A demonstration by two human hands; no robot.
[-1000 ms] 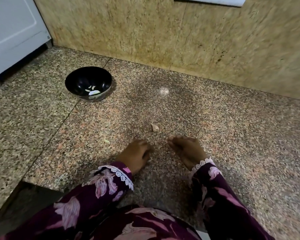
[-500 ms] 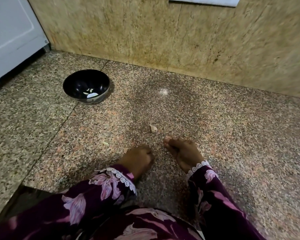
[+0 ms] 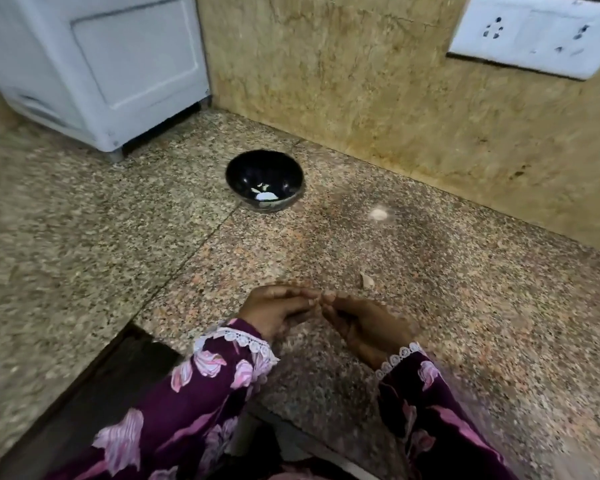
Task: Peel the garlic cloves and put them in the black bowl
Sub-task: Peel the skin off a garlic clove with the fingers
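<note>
Black bowl (image 3: 264, 180) sits on the granite counter (image 3: 465, 306), near the tan wall (image 3: 361, 98) behind it and just right of the white appliance (image 3: 94, 67). Counter front edge drops to a dark gap (image 3: 94, 403) well below-left of the bowl; a seam line runs from under the bowl toward that corner. Bare counter spreads wide to the bowl's right and toward the person.

Left hand (image 3: 274, 311) and right hand (image 3: 364, 323) are well below the bowl, toward the viewer, fingertips meeting between them. Fingers of both curl inward as if pinching sth small at the meeting point, but blur hides it; can't tell if a clove is held or what the grip is on. A loose scrap, skin or clove (image 3: 367, 280), lies on the counter just beyond the right hand, below-right of the bowl. Pale bits (image 3: 263, 195) lie inside the bowl bottom; peeled cloves or glare, hard to say.

Vs 0.5 s ago: hands were apart w/ knuckles down on the counter, now brought together and turned inward. Camera has tipped up, so a white socket plate (image 3: 534, 32) shows up-right of the bowl and more of the appliance is in view. The small scrap seen left of the hands earlier isn't findable now.

Whole frame is motion-blurred. Floral sleeves (image 3: 201, 393) cut off at the bottom edge.
</note>
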